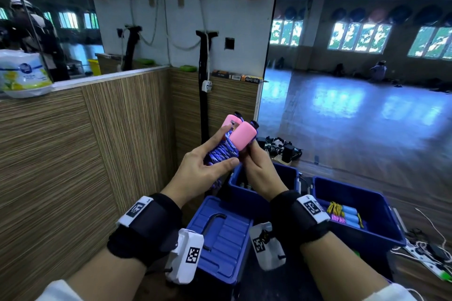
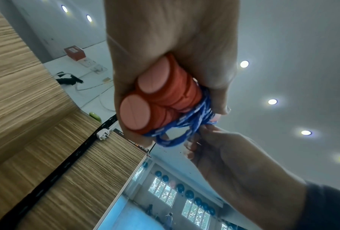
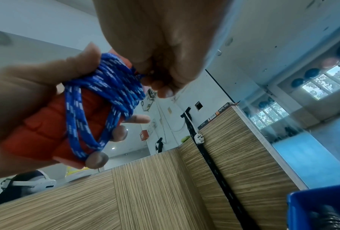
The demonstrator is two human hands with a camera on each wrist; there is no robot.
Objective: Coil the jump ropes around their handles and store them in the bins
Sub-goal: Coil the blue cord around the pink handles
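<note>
Above the blue bins, our left hand (image 1: 200,171) cradles the pink handles (image 1: 242,138), thumb and fingers curled around the blue-and-white rope (image 1: 221,154) coiled on them. Just to the right, our right hand (image 1: 260,166) pinches the rope's last stretch beside the coil. To finish this well, we judge we should keep the turns snug under the left thumb and tuck the tail beneath a loop so nothing springs loose. Further right, the open bin (image 1: 381,230) already holds coiled ropes (image 1: 344,214); ours likely goes there.
</note>
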